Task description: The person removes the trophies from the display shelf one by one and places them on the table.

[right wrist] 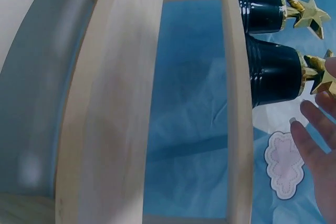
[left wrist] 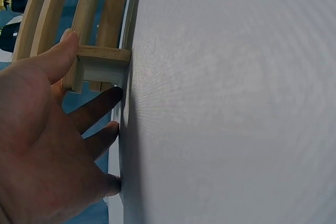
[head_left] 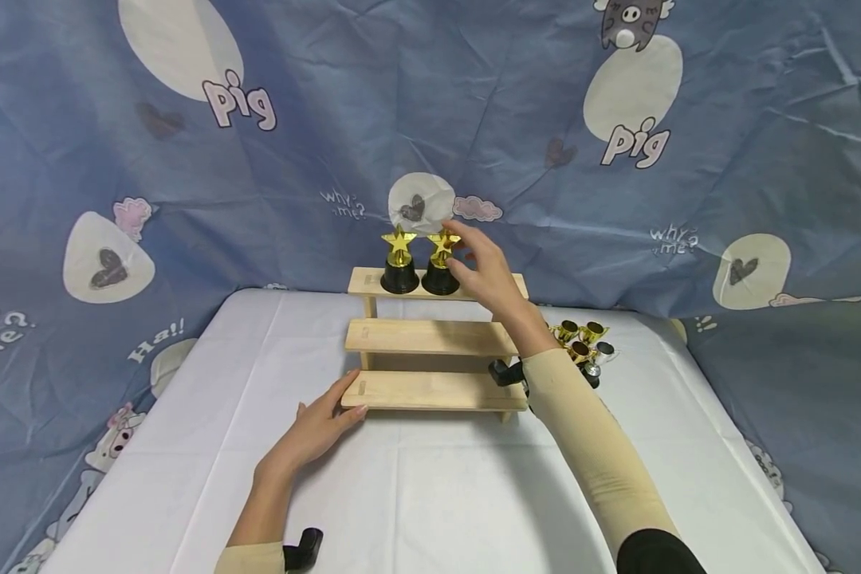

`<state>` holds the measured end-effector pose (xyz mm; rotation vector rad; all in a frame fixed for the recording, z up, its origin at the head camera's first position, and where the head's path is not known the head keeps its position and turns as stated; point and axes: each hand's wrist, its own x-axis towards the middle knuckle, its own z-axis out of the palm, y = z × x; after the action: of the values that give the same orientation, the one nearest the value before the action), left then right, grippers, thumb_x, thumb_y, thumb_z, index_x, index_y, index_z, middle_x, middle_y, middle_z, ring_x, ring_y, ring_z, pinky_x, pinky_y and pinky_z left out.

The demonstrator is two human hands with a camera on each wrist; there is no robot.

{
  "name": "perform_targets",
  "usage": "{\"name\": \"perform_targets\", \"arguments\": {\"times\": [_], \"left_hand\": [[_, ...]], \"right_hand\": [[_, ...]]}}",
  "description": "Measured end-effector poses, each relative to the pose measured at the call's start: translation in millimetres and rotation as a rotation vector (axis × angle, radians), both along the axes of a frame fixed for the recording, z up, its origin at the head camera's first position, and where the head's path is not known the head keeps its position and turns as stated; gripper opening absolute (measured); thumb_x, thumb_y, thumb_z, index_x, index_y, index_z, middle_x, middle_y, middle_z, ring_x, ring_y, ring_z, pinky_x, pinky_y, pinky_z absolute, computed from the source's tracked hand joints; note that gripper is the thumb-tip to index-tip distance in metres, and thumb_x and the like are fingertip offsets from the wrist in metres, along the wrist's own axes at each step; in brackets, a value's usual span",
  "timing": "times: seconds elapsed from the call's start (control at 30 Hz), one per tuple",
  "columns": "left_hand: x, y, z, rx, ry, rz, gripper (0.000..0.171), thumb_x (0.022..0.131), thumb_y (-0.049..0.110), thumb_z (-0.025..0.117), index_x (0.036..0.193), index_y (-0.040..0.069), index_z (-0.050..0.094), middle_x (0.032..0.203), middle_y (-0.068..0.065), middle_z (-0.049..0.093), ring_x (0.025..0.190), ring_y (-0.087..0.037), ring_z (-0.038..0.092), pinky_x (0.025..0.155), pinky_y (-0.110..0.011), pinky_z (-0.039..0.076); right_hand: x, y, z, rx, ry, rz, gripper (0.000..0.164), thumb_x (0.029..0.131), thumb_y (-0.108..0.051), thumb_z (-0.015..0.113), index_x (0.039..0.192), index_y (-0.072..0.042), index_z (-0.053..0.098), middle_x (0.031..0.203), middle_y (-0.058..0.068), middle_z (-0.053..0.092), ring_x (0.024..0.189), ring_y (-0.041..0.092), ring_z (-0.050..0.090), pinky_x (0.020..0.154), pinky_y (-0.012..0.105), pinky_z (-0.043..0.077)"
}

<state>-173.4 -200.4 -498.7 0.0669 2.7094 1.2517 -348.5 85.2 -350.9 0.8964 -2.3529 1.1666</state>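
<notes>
A three-tier wooden display stand (head_left: 430, 338) stands on the white-covered table. Two trophies with gold stars and black bases are side by side on its top tier: a left star trophy (head_left: 399, 267) and a right star trophy (head_left: 441, 275). My right hand (head_left: 489, 275) pinches the star of the right one, its thumb and index finger at the gold part; the other fingers are spread in the right wrist view. At the bottom tier's left end, my left hand (head_left: 319, 422) holds the board between thumb and index finger, its other fingers extended below in the left wrist view.
Several small cup trophies (head_left: 579, 344), gold and silver, are grouped on the table right of the stand, partly hidden by my right forearm. A blue printed cloth (head_left: 430, 104) hangs behind the table (head_left: 416, 494) and along its sides.
</notes>
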Motion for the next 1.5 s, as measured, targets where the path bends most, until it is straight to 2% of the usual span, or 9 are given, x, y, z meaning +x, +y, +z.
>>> {"name": "perform_targets", "arguments": {"times": [0.27,0.43,0.6,0.87,1.17,1.5], "left_hand": [[0.5,0,-0.1,0.006,0.004,-0.005,0.075,0.097,0.052,0.057,0.159,0.028,0.022,0.163,-0.011,0.029,0.15,-0.043,0.024,0.109,-0.079,-0.012],[0.2,0,-0.4,0.0,0.005,0.006,0.077,0.095,0.054,0.058,0.159,0.029,0.023,0.163,-0.011,0.029,0.151,-0.043,0.023,0.11,-0.078,-0.013],[0.2,-1,-0.3,-0.006,0.003,0.011,0.077,0.095,0.054,0.058,0.159,0.029,0.023,0.163,-0.012,0.029,0.151,-0.044,0.022,0.11,-0.078,-0.013],[-0.1,-2,-1.6,0.008,-0.007,-0.004,0.076,0.096,0.052,0.058,0.159,0.03,0.021,0.164,-0.011,0.027,0.151,-0.044,0.022,0.109,-0.079,-0.014],[-0.6,-2,-1.0,0.011,-0.01,0.005,0.075,0.096,0.052,0.058,0.159,0.031,0.022,0.164,-0.012,0.027,0.15,-0.044,0.022,0.11,-0.078,-0.014],[-0.2,-2,0.1,0.009,-0.007,0.004,0.076,0.096,0.054,0.058,0.159,0.031,0.022,0.164,-0.012,0.028,0.15,-0.044,0.023,0.11,-0.078,-0.014]], "right_hand": [[5.4,-4,3.7,-0.064,0.031,0.001,0.047,0.094,-0.008,0.067,0.139,-0.014,0.055,0.126,0.01,0.063,0.106,0.026,0.065,0.093,0.038,0.055],[7.2,-5,5.7,-0.084,0.092,-0.015,0.04,0.092,-0.002,0.068,0.131,-0.007,0.059,0.12,0.012,0.065,0.105,0.025,0.066,0.09,0.038,0.057],[8.1,-4,5.8,-0.085,0.127,-0.023,0.035,0.092,0.001,0.067,0.126,-0.007,0.061,0.119,0.012,0.066,0.107,0.026,0.066,0.09,0.04,0.058],[10.7,0,4.5,-0.125,0.117,-0.048,0.031,0.093,-0.001,0.067,0.123,-0.006,0.062,0.118,0.013,0.067,0.105,0.027,0.068,0.09,0.033,0.058],[11.9,1,3.0,-0.153,0.12,-0.037,0.031,0.094,0.001,0.064,0.123,-0.007,0.061,0.117,0.013,0.067,0.104,0.026,0.067,0.092,0.035,0.057],[17.4,9,2.3,-0.146,0.119,-0.065,0.031,0.094,0.001,0.064,0.123,-0.01,0.061,0.115,0.011,0.067,0.103,0.025,0.067,0.092,0.034,0.056]]}}
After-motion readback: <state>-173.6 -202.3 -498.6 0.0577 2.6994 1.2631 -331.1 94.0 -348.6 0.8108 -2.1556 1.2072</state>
